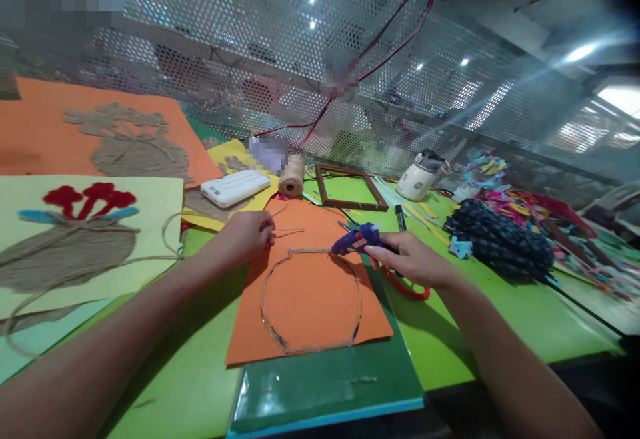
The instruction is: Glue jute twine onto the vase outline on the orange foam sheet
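An orange sheet (310, 305) lies on a dark green board (325, 392), with a twine outline (263, 299) of a round pot on it. My right hand (413, 259) is closed around a blue glue gun (357, 239), whose nozzle is at the upper right corner of the outline. At the sheet's upper left edge, my left hand (246, 237) has its fingers pinched on jute twine (290, 230), and a loose end sticks out to the right. More twine trails to the left over a pale yellow sheet (160, 225).
A twine spool (291, 175), a white power bank (235, 187) and a brown frame (350, 187) stand behind the orange sheet. Finished twine pictures lie left. To the right are a white bottle (421, 175), a dark folded umbrella (500, 235) and colourful scraps (535, 209). A perforated metal screen (280, 59) rises behind.
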Demonstrator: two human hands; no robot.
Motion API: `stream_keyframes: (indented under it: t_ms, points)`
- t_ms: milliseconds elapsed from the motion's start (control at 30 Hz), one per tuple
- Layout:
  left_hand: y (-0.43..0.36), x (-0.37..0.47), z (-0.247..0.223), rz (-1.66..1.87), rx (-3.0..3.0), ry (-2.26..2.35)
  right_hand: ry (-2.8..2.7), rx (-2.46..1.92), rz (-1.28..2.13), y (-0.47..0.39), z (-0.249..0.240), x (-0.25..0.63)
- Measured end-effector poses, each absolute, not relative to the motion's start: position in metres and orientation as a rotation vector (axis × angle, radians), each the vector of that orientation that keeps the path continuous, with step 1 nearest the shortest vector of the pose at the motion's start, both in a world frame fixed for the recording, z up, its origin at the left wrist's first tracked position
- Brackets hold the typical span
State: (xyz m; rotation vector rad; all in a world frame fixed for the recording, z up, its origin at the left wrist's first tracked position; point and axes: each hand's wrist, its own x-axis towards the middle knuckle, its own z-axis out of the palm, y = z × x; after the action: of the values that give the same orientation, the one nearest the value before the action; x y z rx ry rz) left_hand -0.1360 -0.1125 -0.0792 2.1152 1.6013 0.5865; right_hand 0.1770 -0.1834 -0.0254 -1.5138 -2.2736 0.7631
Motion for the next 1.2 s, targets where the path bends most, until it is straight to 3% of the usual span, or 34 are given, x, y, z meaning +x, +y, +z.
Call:
stream_keyframes:
  t_ms: [1200]
  points:
    - [-0.114,-0.134,-0.075,0.574,2.043,1.589,-2.285,-1.569,0.781,-0.184,-0.016,0.183]
